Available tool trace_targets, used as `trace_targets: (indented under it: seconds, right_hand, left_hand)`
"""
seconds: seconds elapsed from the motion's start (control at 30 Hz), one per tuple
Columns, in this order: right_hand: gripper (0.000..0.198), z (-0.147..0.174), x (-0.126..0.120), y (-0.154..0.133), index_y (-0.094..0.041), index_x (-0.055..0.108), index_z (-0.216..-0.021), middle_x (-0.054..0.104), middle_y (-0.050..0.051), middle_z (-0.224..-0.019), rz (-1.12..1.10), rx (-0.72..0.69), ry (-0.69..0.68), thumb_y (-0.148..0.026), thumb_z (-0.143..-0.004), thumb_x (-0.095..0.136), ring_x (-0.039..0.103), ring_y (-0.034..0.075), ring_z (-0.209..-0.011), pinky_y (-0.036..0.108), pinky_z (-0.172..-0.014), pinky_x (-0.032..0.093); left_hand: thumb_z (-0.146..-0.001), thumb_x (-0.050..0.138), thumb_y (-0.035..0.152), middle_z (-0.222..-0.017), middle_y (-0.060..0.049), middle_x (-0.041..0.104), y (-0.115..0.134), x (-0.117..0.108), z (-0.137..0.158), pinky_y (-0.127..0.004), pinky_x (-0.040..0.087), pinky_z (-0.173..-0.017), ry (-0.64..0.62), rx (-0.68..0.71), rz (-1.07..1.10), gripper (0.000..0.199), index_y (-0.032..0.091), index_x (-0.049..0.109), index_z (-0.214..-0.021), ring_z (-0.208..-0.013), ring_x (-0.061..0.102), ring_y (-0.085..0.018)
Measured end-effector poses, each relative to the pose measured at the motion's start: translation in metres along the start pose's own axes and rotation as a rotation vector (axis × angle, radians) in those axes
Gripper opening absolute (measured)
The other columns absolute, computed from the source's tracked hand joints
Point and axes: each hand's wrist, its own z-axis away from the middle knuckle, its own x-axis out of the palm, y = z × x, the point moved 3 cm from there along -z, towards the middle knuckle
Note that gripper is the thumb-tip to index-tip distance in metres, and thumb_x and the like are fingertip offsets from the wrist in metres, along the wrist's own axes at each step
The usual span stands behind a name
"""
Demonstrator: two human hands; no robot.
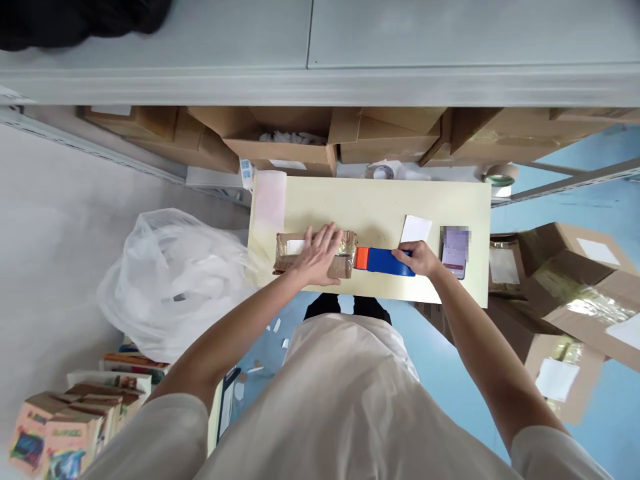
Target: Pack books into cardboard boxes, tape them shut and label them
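Note:
A small taped cardboard package [283,257] with a white label lies on the pale yellow table, and my left hand [320,257] rests on top of it with fingers stretched out. My right hand [420,259] is closed around the right end of a flat blue object with an orange end [390,261]; its exact kind I cannot make out. The orange end meets the package's right end, and I cannot tell whether it goes inside. Just behind my right hand lies a white card or paper [416,229]. A phone with a lit screen [455,252] sits to the right.
The yellow table [350,200] carries a pinkish sheet [270,200] at its left. Open cardboard boxes [290,150] and tape rolls [501,175] line the shelf behind. A plastic bag [170,280] and books [75,427] stand left; taped cartons [565,327] are stacked right.

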Motion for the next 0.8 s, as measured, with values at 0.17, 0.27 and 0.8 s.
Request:
trace_targets:
  seconds: [0.17,0.27,0.8]
  right_hand:
    - [0.048,0.002,-0.007,0.004,-0.02,0.044,-0.052,0.037,-0.003,-0.05,-0.023,0.003,-0.03,-0.057,-0.081,0.051,0.032,0.009,-0.049,0.026,-0.046,0.028]
    - [0.05,0.013,-0.023,0.01,-0.02,0.041,-0.051,0.035,-0.003,-0.051,-0.057,0.03,-0.058,-0.058,-0.081,0.051,0.031,0.009,-0.049,0.025,-0.046,0.026]
    - [0.053,0.007,0.008,-0.077,-0.014,0.07,-0.083,0.068,0.017,-0.078,0.775,0.348,-0.034,-0.058,-0.086,0.039,0.064,0.028,-0.073,0.034,-0.064,0.038]
  left_hand:
    - [-0.064,0.073,0.039,-0.159,-0.017,0.012,0.034,0.012,-0.026,-0.058,-0.011,-0.11,-0.06,0.096,0.009,0.101,0.013,0.024,-0.149,-0.143,0.007,-0.043]
    - [-0.07,0.065,0.032,-0.157,-0.019,0.017,0.037,0.012,-0.027,-0.056,-0.007,-0.112,-0.093,0.078,-0.087,0.091,0.01,0.024,-0.149,-0.143,0.011,-0.041]
    - [-0.079,0.059,0.035,-0.153,-0.012,0.032,0.042,0.014,-0.016,-0.072,0.004,-0.105,-0.071,0.156,-0.372,0.041,0.023,0.064,-0.117,-0.142,0.007,-0.044]
